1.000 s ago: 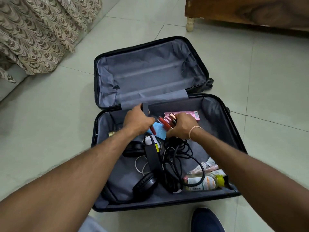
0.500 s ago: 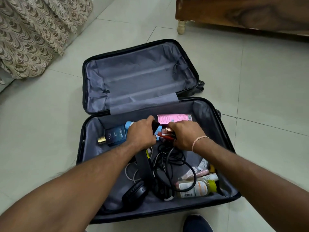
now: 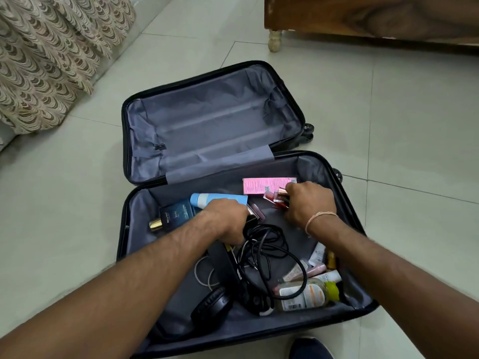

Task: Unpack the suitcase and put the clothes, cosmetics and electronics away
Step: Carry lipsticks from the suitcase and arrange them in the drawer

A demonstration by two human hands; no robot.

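Observation:
The black suitcase (image 3: 121,230) lies open on the floor, its lid half empty. My left hand (image 3: 228,220) is curled round the upper end of a long black device (image 3: 228,265) beside the tangled black cables (image 3: 267,251). My right hand (image 3: 309,203) grips a bunch of red and pink lipsticks (image 3: 276,198) just below a pink box (image 3: 267,185). A blue tube (image 3: 217,198) and a navy perfume box (image 3: 176,215) lie left of my left hand. Black headphones (image 3: 210,307) and several cosmetic bottles and tubes (image 3: 305,294) sit at the near edge.
Tiled floor surrounds the case. A patterned curtain (image 3: 49,55) hangs at the far left. A wooden furniture piece with a turned leg (image 3: 274,41) stands at the far right. My dark shoe (image 3: 309,348) is at the case's near edge.
My hands have drawn apart: the right moved right with the lipsticks, the left dropped toward the cables. The blue tube and perfume box are now uncovered.

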